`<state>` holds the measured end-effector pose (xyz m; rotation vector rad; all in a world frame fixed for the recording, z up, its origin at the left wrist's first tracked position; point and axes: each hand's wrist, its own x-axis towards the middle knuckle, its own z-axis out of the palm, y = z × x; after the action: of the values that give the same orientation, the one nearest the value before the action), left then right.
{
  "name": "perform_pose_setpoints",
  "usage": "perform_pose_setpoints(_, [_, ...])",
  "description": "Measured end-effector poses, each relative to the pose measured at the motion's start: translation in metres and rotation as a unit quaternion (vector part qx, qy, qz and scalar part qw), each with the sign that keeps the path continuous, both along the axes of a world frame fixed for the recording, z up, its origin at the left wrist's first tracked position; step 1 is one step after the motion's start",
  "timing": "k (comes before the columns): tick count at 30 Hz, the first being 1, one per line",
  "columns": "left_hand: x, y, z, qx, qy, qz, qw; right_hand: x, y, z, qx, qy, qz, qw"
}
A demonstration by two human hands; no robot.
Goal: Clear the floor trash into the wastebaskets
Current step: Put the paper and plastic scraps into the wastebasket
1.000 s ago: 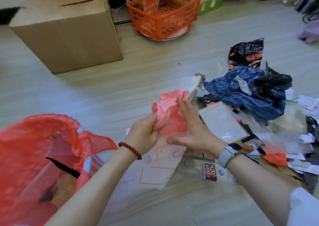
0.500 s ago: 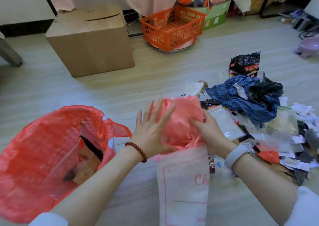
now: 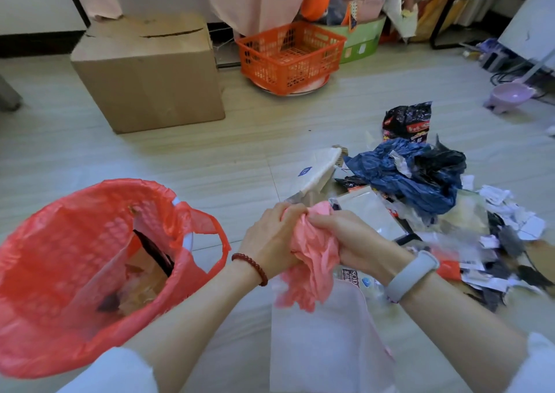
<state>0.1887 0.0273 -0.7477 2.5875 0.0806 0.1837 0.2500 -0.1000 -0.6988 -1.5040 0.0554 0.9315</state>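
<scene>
1. Left hand (image 3: 271, 239) and right hand (image 3: 345, 236), centre of the frame, both clenched on one crumpled pink plastic bag (image 3: 312, 257); fingers dug into its upper folds, loose tail hanging below the knuckles; held above the floor (image 3: 240, 152), not yet over any bin.
2. Directly beneath the hands, a pale translucent bag with a pink edge (image 3: 324, 347), spreading toward the bottom of the frame; cannot tell whether it is joined to the pink wad or merely lying under it.
3. Lower left: wastebasket (image 3: 60, 317) lined with a red bag, mouth open and tilted toward the camera, some brown rubbish already inside; just beside the left wrist.
4. Right of the hands: trash pile (image 3: 450, 212) on the floor, with blue and black crumpled plastic, paper scraps and wrappers; most of the job apparently undone.
5. Upper frame, well apart: cardboard box (image 3: 144, 71) and orange basket (image 3: 288, 56).
6. Likely risks: springy film unfolding once released and catching on the rim instead of dropping in; hanging tail snagging the liner's loose handle loop and dragging the liner off; pale bag trailing along if attached.
</scene>
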Motion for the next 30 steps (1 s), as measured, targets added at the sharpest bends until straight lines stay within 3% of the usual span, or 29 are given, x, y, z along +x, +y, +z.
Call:
perform_pose_setpoints(1, [0.001, 0.002, -0.003, -0.007, 0.022, 0.028, 0.999, -0.002, 0.002, -0.003, -0.066, -0.098, 0.016, 0.993])
perform_pose_setpoints(3, [0.005, 0.01, -0.006, -0.021, 0.041, 0.099, 0.994, -0.004, 0.0, -0.013, -0.173, -0.333, 0.047, 0.926])
perform_pose_setpoints(4, [0.007, 0.015, -0.006, -0.047, 0.036, 0.141, 0.988, -0.003, -0.004, -0.02, -0.179, -0.386, 0.053, 0.903])
perform_pose_setpoints(5, [0.008, 0.021, -0.005, -0.085, 0.024, 0.18, 0.98, -0.001, -0.01, -0.028, -0.167, -0.381, 0.062, 0.907])
perform_pose_setpoints(7, [0.009, 0.03, -0.002, -0.198, 0.001, 0.231, 0.953, -0.001, -0.017, -0.04, -0.087, -0.256, 0.071, 0.96])
perform_pose_setpoints(9, [0.011, 0.029, 0.005, -0.34, -0.022, 0.23, 0.912, -0.005, -0.014, -0.043, 0.025, -0.076, 0.056, 0.995])
perform_pose_setpoints(11, [0.013, 0.019, 0.009, -0.429, -0.031, 0.182, 0.884, -0.008, -0.005, -0.04, 0.125, 0.053, 0.075, 0.988])
perform_pose_setpoints(13, [0.011, 0.008, 0.007, -0.455, -0.024, 0.123, 0.882, -0.009, 0.004, -0.038, 0.218, 0.122, 0.076, 0.965])
perform_pose_setpoints(15, [0.007, 0.002, 0.002, -0.427, 0.012, 0.096, 0.899, -0.006, 0.006, -0.036, 0.267, 0.158, 0.046, 0.949])
perform_pose_setpoints(18, [0.001, 0.005, 0.001, -0.174, 0.093, 0.072, 0.978, 0.0, 0.007, -0.031, 0.264, 0.164, 0.027, 0.95])
perform_pose_setpoints(20, [-0.007, 0.007, 0.003, -0.085, 0.122, 0.033, 0.988, 0.001, 0.01, -0.031, 0.218, 0.123, 0.012, 0.968])
perform_pose_setpoints(24, [-0.012, 0.02, 0.027, -0.083, 0.128, 0.007, 0.988, 0.014, 0.02, -0.017, 0.166, 0.01, -0.061, 0.984])
perform_pose_setpoints(27, [-0.015, 0.049, 0.06, -0.085, 0.019, 0.099, 0.991, 0.033, 0.03, 0.005, 0.114, -0.109, -0.121, 0.98])
perform_pose_setpoints(30, [-0.042, 0.096, 0.087, -0.081, -0.092, 0.212, 0.969, 0.032, 0.06, 0.027, 0.064, -0.261, -0.103, 0.958])
